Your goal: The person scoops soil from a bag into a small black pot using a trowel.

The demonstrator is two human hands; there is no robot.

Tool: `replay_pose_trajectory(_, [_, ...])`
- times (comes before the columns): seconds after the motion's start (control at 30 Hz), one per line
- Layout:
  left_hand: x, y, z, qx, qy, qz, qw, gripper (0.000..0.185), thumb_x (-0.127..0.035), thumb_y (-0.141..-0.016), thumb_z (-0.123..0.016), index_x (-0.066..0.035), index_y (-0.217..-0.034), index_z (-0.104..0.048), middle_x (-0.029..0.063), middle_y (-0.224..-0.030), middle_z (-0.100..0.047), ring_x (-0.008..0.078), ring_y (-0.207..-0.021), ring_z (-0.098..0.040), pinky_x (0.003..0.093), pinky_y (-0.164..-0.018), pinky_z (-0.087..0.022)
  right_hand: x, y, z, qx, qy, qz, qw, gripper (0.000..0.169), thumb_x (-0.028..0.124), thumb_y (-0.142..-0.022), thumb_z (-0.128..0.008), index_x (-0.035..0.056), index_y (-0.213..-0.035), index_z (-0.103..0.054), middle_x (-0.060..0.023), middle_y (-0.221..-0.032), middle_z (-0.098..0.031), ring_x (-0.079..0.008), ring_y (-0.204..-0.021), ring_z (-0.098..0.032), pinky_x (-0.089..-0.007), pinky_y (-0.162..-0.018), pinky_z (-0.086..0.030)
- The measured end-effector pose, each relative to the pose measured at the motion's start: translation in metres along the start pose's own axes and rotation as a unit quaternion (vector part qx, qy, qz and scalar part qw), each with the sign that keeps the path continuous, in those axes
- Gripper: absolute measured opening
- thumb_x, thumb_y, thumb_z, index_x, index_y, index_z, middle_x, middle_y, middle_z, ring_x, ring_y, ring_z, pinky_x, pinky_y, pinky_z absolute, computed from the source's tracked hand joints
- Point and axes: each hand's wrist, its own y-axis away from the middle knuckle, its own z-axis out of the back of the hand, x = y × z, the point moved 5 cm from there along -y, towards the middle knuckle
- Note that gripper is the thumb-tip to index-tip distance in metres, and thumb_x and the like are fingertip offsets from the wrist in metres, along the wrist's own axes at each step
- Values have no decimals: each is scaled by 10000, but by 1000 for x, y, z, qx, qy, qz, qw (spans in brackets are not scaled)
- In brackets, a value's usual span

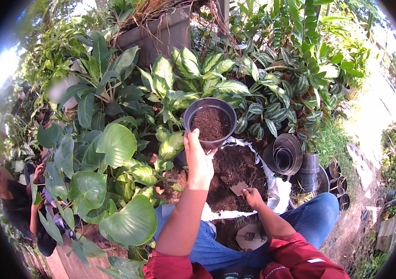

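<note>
My left hand (pixel 199 157) grips a black plastic plant pot (pixel 233 129) by its near side and holds it up over the soil. Dark brown potting soil (pixel 211 122) partly fills the pot, below the rim. Lower and to the right, my right hand (pixel 253 198) pinches a small flat brownish piece (pixel 239 188), its material unclear, just above the soil. Beneath both hands lies an opened white sack (pixel 278 195) with a heap of dark, fibrous soil (pixel 234 167) in it.
Nested black pots (pixel 285 155) and a stack of small pots (pixel 307 172) stand to the right. Large-leaved potted plants (pixel 117 144) crowd the left, variegated foliage (pixel 191 75) the far side. Another person (pixel 18 202) sits at far left. A grey planter (pixel 156 36) stands behind.
</note>
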Motion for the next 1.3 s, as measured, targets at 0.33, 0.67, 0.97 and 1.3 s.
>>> replay_pose_trajectory(0.33, [-5,4,-1,-9,-6,2,1000,518,-416,-951,-557,-228,-1406,-395,61,-1274,-546,200,-1052,-581,425,-850,-462,95,-16,63,102,-31,-18,994,345,297,-1044,-551,60,-811,-643,27,-617,-502,-93,-526,-445,-295,-493,-373])
replay_pose_trajectory(0.67, [2,15,-3,-3,-23,1,1000,422,-378,-969,-557,-206,-1335,-436,23,-1155,-592,150,-948,-591,358,-754,-454,250,-20,210,114,100,36,988,347,311,-1027,-555,52,-815,-647,37,-647,-544,-78,-549,-488,-262,-494,-406])
replay_pose_trajectory(0.97, [36,29,0,-6,-73,39,997,555,-401,-958,-570,-201,-1429,-354,59,-1302,-533,217,-1116,-554,495,-891,-428,284,17,255,39,38,61,997,332,296,-1027,-568,61,-808,-651,50,-654,-556,-57,-533,-474,-240,-491,-398])
replay_pose_trajectory(1.3, [69,33,-18,9,-110,83,990,541,-390,-948,-592,-217,-1418,-387,45,-1181,-564,185,-983,-610,514,-872,-465,297,38,253,29,77,174,981,388,273,-1017,-568,-5,-749,-611,20,-621,-545,-85,-571,-466,-291,-564,-409])
